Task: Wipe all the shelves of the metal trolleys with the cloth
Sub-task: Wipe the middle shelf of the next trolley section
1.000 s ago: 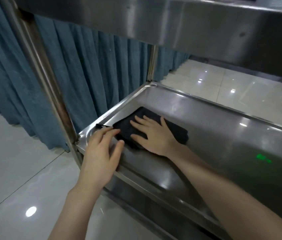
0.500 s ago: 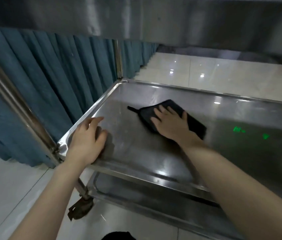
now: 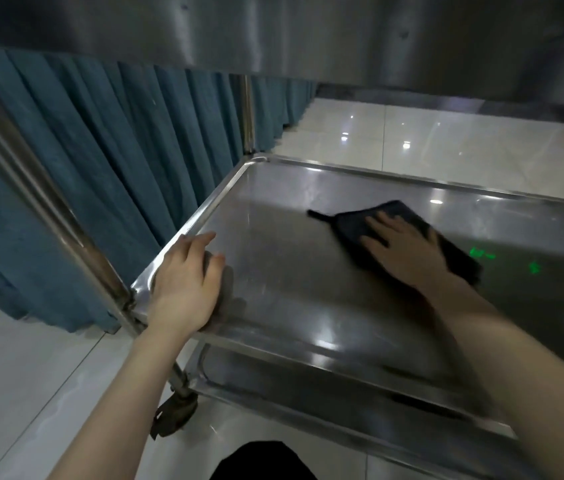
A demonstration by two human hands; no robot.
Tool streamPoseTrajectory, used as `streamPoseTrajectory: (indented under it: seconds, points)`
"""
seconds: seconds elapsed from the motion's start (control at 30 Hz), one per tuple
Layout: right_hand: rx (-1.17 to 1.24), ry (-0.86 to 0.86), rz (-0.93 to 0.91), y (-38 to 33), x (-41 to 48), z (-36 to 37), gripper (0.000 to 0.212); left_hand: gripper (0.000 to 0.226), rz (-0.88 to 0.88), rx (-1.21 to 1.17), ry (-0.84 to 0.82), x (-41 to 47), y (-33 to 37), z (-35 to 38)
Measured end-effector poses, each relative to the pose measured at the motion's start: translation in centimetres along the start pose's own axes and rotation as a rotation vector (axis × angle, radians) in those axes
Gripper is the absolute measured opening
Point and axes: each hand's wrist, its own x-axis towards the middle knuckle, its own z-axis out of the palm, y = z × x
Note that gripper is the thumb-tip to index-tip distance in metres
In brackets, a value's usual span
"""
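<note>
A shiny middle shelf [image 3: 294,271] of the metal trolley fills the centre of the head view. A dark folded cloth [image 3: 353,223] lies on it, towards the far right. My right hand [image 3: 401,247] presses flat on the cloth with straight fingers. My left hand [image 3: 187,289] rests on the shelf's near left corner, its fingers lying over the raised rim. The trolley's top shelf [image 3: 273,29] hangs overhead and a lower shelf [image 3: 273,393] shows beneath.
A teal curtain [image 3: 100,168] hangs close behind the trolley on the left. The trolley's near left post [image 3: 38,202] runs down to a castor wheel [image 3: 173,414]. Glossy pale floor tiles [image 3: 446,143] lie beyond and to the left.
My right hand has slid the cloth away from the near left corner towards the shelf's right. My left hand has settled on the corner rim. The view has dropped lower.
</note>
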Motion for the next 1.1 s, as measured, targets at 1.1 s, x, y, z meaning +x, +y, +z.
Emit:
streamPoseTrajectory:
  seconds: [1.1]
  points:
    - [0.040,-0.113,-0.442,-10.0,-9.7,1.0,0.055,0.040,0.157,0.004,-0.129,-1.4,0.9,-1.1]
